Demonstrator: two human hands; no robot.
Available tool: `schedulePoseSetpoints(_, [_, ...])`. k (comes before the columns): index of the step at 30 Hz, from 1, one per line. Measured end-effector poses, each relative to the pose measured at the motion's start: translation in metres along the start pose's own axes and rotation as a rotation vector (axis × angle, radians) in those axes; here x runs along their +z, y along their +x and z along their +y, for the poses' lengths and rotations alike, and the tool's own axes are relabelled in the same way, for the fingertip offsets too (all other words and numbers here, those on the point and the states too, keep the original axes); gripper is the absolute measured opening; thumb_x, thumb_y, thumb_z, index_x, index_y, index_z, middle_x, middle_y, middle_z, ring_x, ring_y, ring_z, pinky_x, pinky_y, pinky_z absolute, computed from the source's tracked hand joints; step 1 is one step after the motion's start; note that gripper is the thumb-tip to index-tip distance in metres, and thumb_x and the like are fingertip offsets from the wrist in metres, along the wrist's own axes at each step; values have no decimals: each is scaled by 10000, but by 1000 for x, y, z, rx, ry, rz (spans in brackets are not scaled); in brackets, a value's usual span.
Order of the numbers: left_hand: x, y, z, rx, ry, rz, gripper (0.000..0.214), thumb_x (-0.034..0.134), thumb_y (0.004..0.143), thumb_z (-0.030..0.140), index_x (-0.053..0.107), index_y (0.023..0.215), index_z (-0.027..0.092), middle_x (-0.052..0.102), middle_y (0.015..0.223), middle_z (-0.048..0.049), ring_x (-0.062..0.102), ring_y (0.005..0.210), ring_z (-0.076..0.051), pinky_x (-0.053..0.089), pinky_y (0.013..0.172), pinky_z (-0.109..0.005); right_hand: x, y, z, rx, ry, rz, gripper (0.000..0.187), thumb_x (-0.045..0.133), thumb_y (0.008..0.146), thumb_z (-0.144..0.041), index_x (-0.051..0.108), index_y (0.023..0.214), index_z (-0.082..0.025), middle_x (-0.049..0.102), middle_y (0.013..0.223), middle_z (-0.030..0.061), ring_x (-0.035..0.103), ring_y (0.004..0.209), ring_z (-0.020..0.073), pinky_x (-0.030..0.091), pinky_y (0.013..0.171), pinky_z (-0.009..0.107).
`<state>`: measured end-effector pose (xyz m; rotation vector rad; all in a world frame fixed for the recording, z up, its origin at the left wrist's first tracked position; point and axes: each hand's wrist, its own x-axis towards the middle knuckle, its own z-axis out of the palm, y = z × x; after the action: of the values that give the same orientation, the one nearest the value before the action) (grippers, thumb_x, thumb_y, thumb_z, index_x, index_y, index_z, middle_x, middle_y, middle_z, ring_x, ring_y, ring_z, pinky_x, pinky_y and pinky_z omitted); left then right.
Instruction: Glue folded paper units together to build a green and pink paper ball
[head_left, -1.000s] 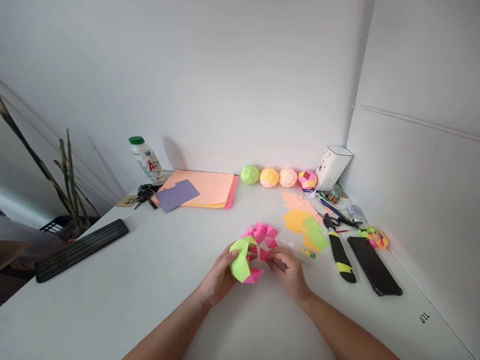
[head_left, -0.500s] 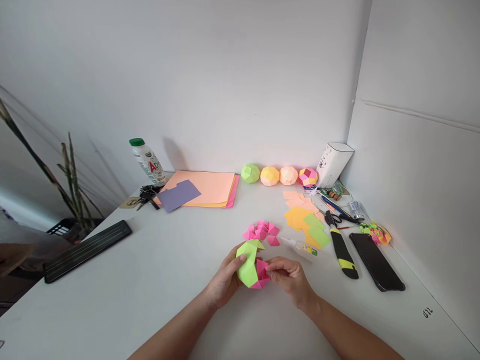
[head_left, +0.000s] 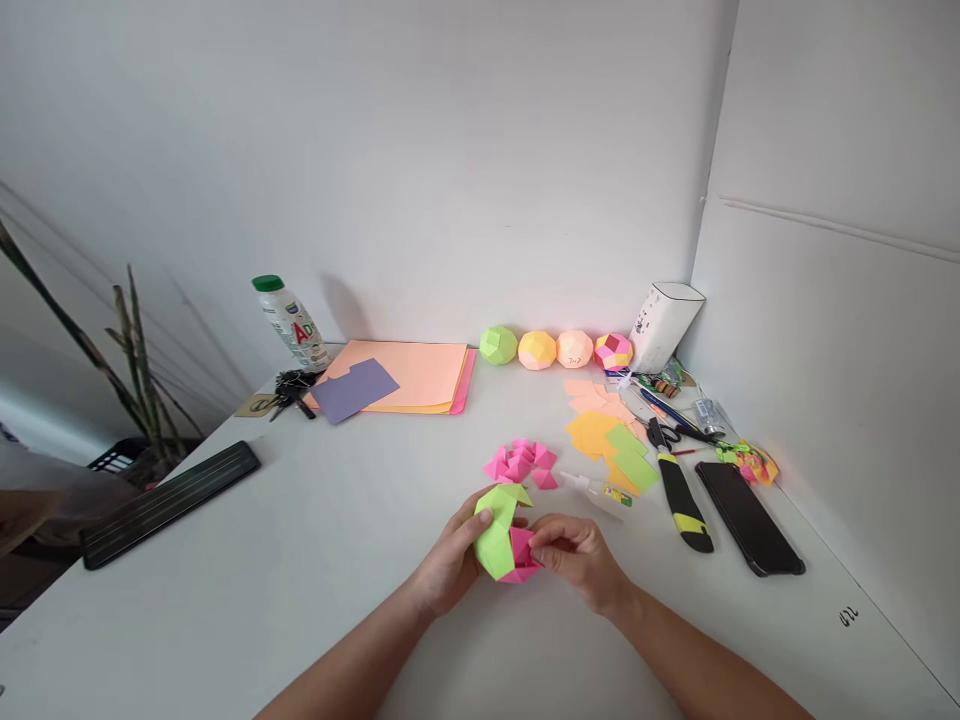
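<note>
My left hand [head_left: 450, 560] is wrapped round a partly built paper polyhedron [head_left: 495, 545], its thumb lying on a lime-green face. The shape has green panels on the left and pink folded pieces at its lower right, with a gap on the right side. My right hand [head_left: 581, 560] pinches a pink paper piece [head_left: 521, 545] at the edge of that gap. How far this piece is joined to the shape is hidden by the fingers. Just beyond the hands lies a pile of small pink folded pieces [head_left: 521, 462], with a glue bottle [head_left: 600, 490] on its side to the right.
Several finished paper balls [head_left: 537, 350] line the wall. Orange and green paper scraps [head_left: 592, 435], a utility knife [head_left: 682, 505] and a phone [head_left: 750, 520] lie on the right. Coloured sheets [head_left: 420, 375], a bottle [head_left: 292, 325], keys [head_left: 292, 390] and a black bar [head_left: 172, 505] are on the left.
The view has shifted slightly. Both hands keep their hold, and the paper shape sits a little lower in the picture, with the pink piece still pinched at its right side.
</note>
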<state>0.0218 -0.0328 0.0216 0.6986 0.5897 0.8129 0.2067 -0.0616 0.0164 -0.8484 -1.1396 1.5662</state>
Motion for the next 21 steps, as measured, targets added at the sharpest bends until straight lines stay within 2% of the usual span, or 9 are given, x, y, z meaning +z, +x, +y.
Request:
schedulePoseSetpoints(3, [1, 0, -1, -2, -2, 10, 470, 551, 842, 431, 505, 1248, 199, 617, 1135, -157, 572, 1062, -334, 465, 829, -452, -1, 1, -1, 31, 55, 4, 33, 746, 729, -261, 731, 732, -232, 684, 819, 12, 627, 788, 158, 493, 717, 306])
schedulePoseSetpoints(9, [4, -1, -8, -16, 4, 23, 493, 540, 846, 465, 501, 1262, 203, 632, 1137, -142, 586, 1035, -308, 459, 830, -411, 0, 1, -7, 144, 213, 30, 123, 791, 647, -293, 711, 700, -215, 661, 828, 22, 607, 793, 167, 477, 723, 317])
schedulePoseSetpoints(15, [9, -3, -13, 18, 51, 57, 473, 519, 858, 475, 496, 1261, 228, 581, 1244, -118, 548, 1097, -298, 447, 860, -405, -2, 1, -7, 103, 192, 81, 152, 810, 602, -289, 689, 655, -215, 589, 722, -5, 540, 661, 131, 453, 597, 265])
schedulePoseSetpoints(21, [4, -5, -18, 32, 201, 91, 550, 569, 843, 419, 400, 1336, 244, 546, 1301, -113, 480, 1205, -305, 358, 1007, -450, -4, 0, -7, 121, 212, 88, 160, 811, 599, -240, 663, 652, -210, 562, 725, -12, 532, 663, 124, 446, 573, 243])
